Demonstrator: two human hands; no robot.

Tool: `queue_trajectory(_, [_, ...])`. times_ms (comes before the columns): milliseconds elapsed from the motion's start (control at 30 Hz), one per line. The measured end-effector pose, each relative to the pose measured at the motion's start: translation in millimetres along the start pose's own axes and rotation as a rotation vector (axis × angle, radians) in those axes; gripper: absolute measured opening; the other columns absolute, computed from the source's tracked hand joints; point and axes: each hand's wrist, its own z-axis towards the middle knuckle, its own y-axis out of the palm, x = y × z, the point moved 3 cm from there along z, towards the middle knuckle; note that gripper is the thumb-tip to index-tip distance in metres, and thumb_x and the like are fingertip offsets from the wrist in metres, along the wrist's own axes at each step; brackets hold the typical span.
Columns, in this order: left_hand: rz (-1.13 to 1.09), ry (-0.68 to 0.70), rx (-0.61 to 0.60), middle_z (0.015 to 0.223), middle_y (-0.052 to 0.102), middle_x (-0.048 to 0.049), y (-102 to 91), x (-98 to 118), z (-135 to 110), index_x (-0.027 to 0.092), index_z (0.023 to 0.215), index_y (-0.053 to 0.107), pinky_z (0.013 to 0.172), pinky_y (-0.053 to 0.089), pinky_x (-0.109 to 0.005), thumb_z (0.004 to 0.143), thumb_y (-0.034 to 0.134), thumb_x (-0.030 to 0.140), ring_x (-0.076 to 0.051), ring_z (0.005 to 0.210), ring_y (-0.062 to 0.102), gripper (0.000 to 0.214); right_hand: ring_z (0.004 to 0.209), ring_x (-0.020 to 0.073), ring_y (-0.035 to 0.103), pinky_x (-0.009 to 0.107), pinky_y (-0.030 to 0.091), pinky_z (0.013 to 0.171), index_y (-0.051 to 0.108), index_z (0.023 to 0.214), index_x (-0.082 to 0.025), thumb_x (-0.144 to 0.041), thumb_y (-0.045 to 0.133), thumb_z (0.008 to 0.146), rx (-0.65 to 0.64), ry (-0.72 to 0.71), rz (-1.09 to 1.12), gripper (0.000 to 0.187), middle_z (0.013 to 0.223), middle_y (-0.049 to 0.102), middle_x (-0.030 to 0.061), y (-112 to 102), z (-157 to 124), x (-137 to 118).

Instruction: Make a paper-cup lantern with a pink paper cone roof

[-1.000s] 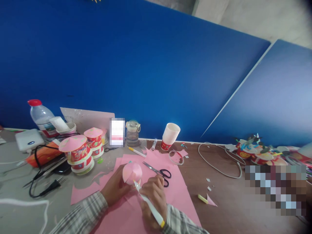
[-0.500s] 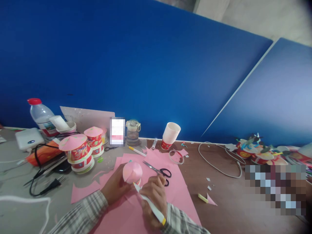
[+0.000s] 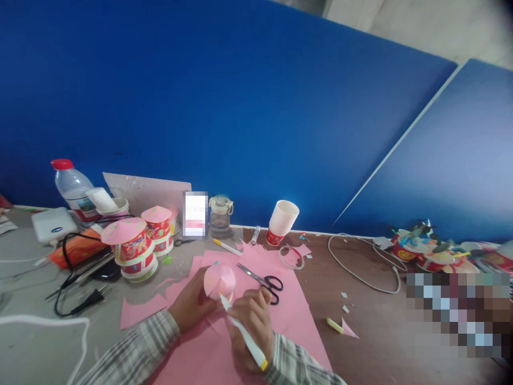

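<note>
Your left hand [image 3: 193,305] grasps the pink cone-topped piece [image 3: 221,279] over the pink paper [image 3: 208,355] while your right hand [image 3: 256,321] pinches a white marker [image 3: 247,338] with its tip at the piece's near edge, apparently marking there, so the next stroke calls for a steady hold.

The far edge of the bench, surfaced in matte grey [image 3: 32,294] at its left and brown wood-look board [image 3: 372,331] at its right, is backed by a broad, smooth, deep-blue partition panel [image 3: 224,117]. By a slanting pale strip [image 3: 401,145], a paler-lit blue panel [image 3: 468,160] is divided off; above, a grey wall [image 3: 425,27] is exposed.
</note>
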Motion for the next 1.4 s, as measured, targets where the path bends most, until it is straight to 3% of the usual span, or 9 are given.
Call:
queue_trajectory(333, [0.021,0.041,0.000,0.107,0.057,-0.0047,0.5,1.3,1.2,0.027,0.107,0.046,0.083,0.046,-0.041,0.055,0.070,0.035,-0.026,0.097,0.052,0.058,0.068,0.0186,0.059,0.038,0.032,0.073,0.061,0.082,-0.024,-0.026,0.055,0.073,-0.003,-0.049,-0.016,0.010,0.069,0.067,-0.0043,4.1,-2.8,3.6])
queue_trajectory(667, [0.010,0.044,-0.001,0.104,0.057,-0.0030,0.1,0.3,0.9,0.027,0.105,0.047,0.081,0.046,-0.037,0.055,0.071,0.030,-0.024,0.094,0.053,0.056,0.062,0.0173,0.058,0.037,0.031,0.071,0.059,0.069,-0.024,-0.025,0.050,0.076,0.084,-0.009,-0.002,0.011,0.060,0.065,-0.0062,-1.6,3.3,-5.0])
queue_trajectory(1033, [0.017,0.016,-0.002,0.107,0.057,-0.0030,0.4,-0.4,0.6,0.028,0.105,0.047,0.083,0.045,-0.040,0.054,0.068,0.022,-0.027,0.098,0.050,0.055,0.066,0.0185,0.059,0.038,0.031,0.072,0.060,0.079,-0.024,-0.028,0.054,0.076,0.019,-0.075,-0.002,0.008,0.066,0.067,-0.0049,1.3,-0.2,0.2])
queue_trajectory(1400, [0.041,0.040,-0.003,0.106,0.058,-0.0034,-0.7,2.0,1.0,0.027,0.105,0.047,0.082,0.045,-0.038,0.055,0.070,0.025,-0.026,0.097,0.052,0.055,0.067,0.0168,0.059,0.036,0.032,0.071,0.061,0.080,-0.024,-0.024,0.059,0.073,0.001,-0.066,-0.041,0.007,0.068,0.068,-0.0063,6.7,-2.8,2.4])
